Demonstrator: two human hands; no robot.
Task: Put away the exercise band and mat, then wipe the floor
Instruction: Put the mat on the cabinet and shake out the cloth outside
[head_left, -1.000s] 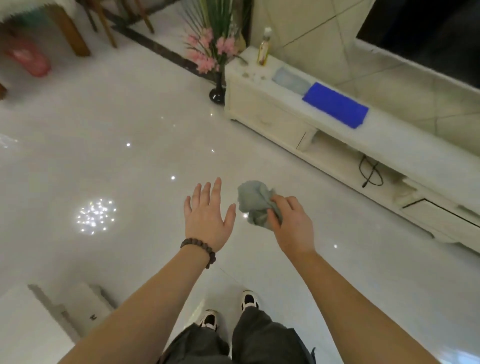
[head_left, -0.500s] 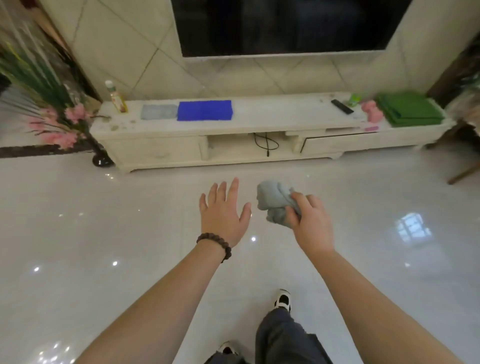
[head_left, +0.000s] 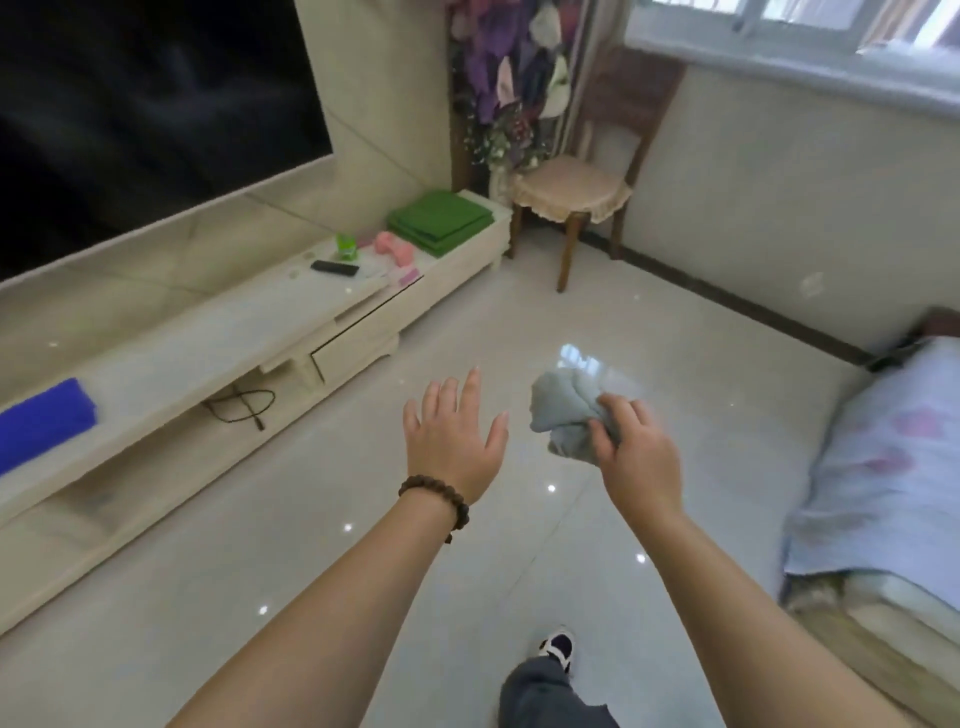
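Note:
My right hand (head_left: 639, 457) grips a crumpled grey cloth (head_left: 563, 410), held out above the glossy white floor (head_left: 311, 519). My left hand (head_left: 452, 441) is stretched forward beside it, fingers straight and spread, holding nothing; a bead bracelet sits on its wrist. A folded green mat (head_left: 441, 218) lies on the far right end of the white TV cabinet (head_left: 218, 343). A pink object (head_left: 395, 247) lies next to the mat; I cannot tell whether it is the exercise band.
A blue folded cloth (head_left: 41, 423) lies on the cabinet's left part, a black remote (head_left: 335, 268) and a green item (head_left: 346, 246) near the pink object. A wooden chair (head_left: 571, 197) stands in the corner. A bed (head_left: 883, 467) with a pale cover is on the right.
The view has swung to the right, from the flower vase and cabinet's left end to the chair and bed. Both hands keep their pose, the right still holding the cloth.

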